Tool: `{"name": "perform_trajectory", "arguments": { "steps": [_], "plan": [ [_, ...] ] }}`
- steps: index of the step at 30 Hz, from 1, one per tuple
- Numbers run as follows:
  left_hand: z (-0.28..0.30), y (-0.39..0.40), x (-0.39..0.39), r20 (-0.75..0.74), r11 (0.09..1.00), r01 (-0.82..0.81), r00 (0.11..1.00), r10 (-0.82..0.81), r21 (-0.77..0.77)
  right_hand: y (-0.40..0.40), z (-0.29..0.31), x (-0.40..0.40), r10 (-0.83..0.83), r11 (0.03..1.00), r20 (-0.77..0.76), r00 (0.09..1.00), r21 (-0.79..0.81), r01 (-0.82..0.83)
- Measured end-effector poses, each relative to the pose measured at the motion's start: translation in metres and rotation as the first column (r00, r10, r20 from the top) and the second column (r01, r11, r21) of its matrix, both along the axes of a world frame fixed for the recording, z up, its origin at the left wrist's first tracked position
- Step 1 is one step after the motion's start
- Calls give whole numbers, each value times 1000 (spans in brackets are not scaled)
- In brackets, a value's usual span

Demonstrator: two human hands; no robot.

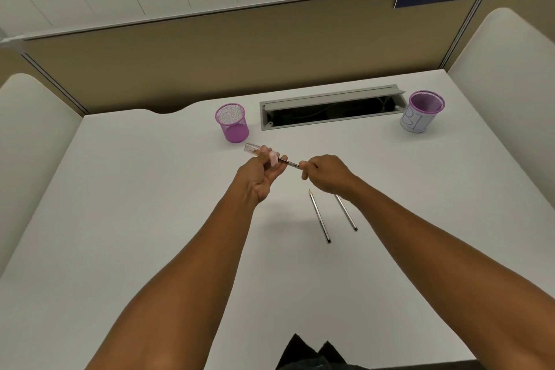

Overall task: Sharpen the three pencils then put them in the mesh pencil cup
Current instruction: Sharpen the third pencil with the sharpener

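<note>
My left hand [264, 173] grips a small clear and pink sharpener [255, 149] above the white desk. A dark pencil [289, 163] runs from the sharpener to my right hand [326, 174], which pinches its rear end. Two more pencils lie on the desk below my right hand: one [319, 216] with a sharp tip pointing away from me, the other [347, 213] with its far end hidden under my right hand. An empty purple mesh pencil cup [232, 123] stands just beyond my left hand.
A second purple mesh cup [422, 111] wrapped in white paper with writing stands at the back right. An open grey cable tray [330, 108] is set into the desk between the two cups. Beige partitions close off the back and sides.
</note>
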State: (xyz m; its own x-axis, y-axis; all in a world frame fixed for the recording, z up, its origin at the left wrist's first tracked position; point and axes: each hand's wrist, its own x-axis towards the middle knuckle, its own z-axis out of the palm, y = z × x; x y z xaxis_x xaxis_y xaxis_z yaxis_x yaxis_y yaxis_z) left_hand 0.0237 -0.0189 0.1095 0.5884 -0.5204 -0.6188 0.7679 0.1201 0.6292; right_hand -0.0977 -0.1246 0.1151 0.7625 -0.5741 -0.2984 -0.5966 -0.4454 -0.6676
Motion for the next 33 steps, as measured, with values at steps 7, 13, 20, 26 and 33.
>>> {"name": "perform_trajectory", "arguments": {
  "steps": [7, 13, 20, 26, 33],
  "plan": [
    [10, -7, -8, -13, 1000, -8, 1000, 8, 8, 0, 3, -9, 82, 938, 180, 980, -348, -14],
    [24, -11, -15, -40, 999, 8, 999, -10, -41, -1, 24, -6, -45, 920, -40, 998, -392, 26],
    [42, -18, -18, -2, 999, 33, 999, -33, 18, -10, 53, -12, -118, 971, -14, 993, 207, 118],
    [52, -22, -20, 3, 999, -20, 1000, 20, 31, -5, 32, -21, 80, 829, 158, 984, -559, 23],
    [65, -21, -29, 19, 1000, 22, 1000, -22, -5, 6, 39, -26, 7, 719, 87, 996, -693, 55]
  ]
}}
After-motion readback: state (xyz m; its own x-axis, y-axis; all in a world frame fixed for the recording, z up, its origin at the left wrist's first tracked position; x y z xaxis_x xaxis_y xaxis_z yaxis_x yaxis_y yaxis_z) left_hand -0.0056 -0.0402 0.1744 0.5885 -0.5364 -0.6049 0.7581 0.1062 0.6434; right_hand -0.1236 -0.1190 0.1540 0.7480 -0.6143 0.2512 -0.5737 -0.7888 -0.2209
